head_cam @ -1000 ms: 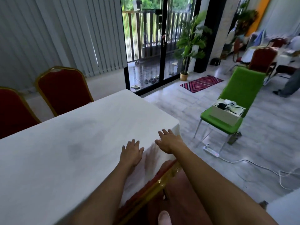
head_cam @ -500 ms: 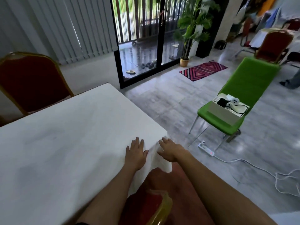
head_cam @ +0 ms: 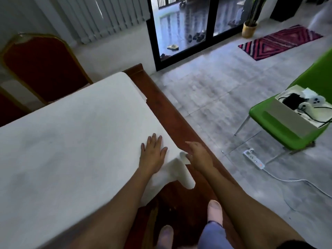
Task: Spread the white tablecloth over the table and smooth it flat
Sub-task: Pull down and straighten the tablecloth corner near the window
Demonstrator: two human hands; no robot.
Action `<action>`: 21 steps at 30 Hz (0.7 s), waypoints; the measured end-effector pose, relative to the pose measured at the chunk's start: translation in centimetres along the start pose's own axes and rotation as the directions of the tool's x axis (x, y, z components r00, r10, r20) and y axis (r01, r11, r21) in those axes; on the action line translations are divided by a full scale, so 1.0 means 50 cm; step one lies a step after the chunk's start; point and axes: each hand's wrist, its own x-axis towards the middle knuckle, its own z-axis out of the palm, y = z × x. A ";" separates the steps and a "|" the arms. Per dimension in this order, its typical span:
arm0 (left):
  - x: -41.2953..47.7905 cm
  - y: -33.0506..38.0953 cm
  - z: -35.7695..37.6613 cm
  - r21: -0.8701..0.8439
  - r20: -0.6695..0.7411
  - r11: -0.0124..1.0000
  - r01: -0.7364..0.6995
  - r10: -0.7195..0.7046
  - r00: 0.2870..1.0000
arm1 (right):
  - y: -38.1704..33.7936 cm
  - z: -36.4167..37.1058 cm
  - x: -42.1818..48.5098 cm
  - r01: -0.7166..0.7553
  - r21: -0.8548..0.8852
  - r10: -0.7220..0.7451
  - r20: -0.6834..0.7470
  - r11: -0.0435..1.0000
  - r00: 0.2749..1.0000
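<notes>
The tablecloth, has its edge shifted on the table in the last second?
Yes. The tablecloth has pulled back from the table's right side, baring a brown wood strip it covered before.

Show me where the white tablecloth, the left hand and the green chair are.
white tablecloth (head_cam: 75, 141): head view, flat middle of the cloth.
left hand (head_cam: 153, 155): head view, back of the hand, lying flat on the cloth.
green chair (head_cam: 280, 130): head view, bare front of the seat.

red chair behind table, cloth top bare
</notes>
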 end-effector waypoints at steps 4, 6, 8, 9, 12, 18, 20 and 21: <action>0.043 0.043 0.021 0.033 -0.034 0.988 0.152 -0.150 0.988 | 0.019 0.018 0.058 0.248 0.077 -0.254 0.076 0.966 0.964; 0.043 0.059 0.031 0.027 -0.065 0.980 0.200 -0.197 0.978 | 0.029 0.017 0.061 0.341 0.096 -0.344 0.014 0.935 0.939; 0.038 0.070 0.042 0.011 -0.094 0.973 0.232 -0.230 0.969 | 0.050 0.007 0.061 0.397 0.152 -0.397 -0.035 0.905 0.917; 0.033 0.073 0.047 0.004 -0.111 0.971 0.241 -0.239 0.965 | 0.066 0.000 0.058 0.432 0.165 -0.428 -0.060 0.887 0.902; 0.029 0.075 0.049 -0.024 -0.143 0.964 0.264 -0.265 0.954 | 0.122 -0.010 0.052 0.545 0.040 -0.540 -0.090 0.837 0.837; 0.073 0.060 0.039 0.083 -0.122 0.946 0.314 -0.303 0.945 | 0.116 0.030 0.069 0.475 0.109 -0.472 -0.051 0.873 0.880; 0.084 0.049 0.036 0.099 -0.114 0.945 0.311 -0.299 0.947 | 0.110 0.041 0.057 0.494 0.238 -0.498 -0.050 0.836 0.866; 0.087 0.046 0.036 0.106 -0.118 0.943 0.316 -0.303 0.945 | 0.108 0.048 0.053 0.506 0.260 -0.512 -0.049 0.823 0.858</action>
